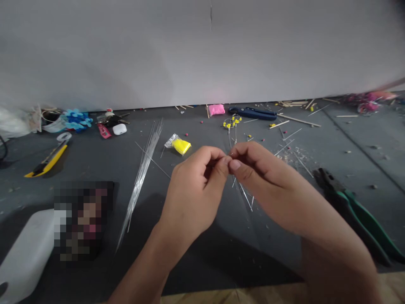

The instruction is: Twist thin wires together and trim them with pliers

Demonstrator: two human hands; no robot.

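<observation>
Over the middle of the dark table, my left hand (pixel 193 192) and my right hand (pixel 272 190) meet at the fingertips. Both are closed in a pinch, thumbs against forefingers. Whatever lies between the fingertips is too small and hidden to name. Thin wire pieces (pixel 247 197) show just below and behind the hands. Beyond the fingertips lie wire rings with yellow beads (pixel 232 122) on thin wire stems. A small bag of yellow clay-like material (pixel 181 146) is beyond my left hand, and a bundle of long silvery wires (pixel 141 179) lies to its left.
Green-handled pliers (pixel 357 211) lie by my right forearm. Toward the wall are a dark blue tool (pixel 253 112), a pink packet (pixel 217 109) and scattered sticks (pixel 299 120). On the left are a yellow cutter (pixel 47 162), keys (pixel 112 120), and a white device (pixel 28 249).
</observation>
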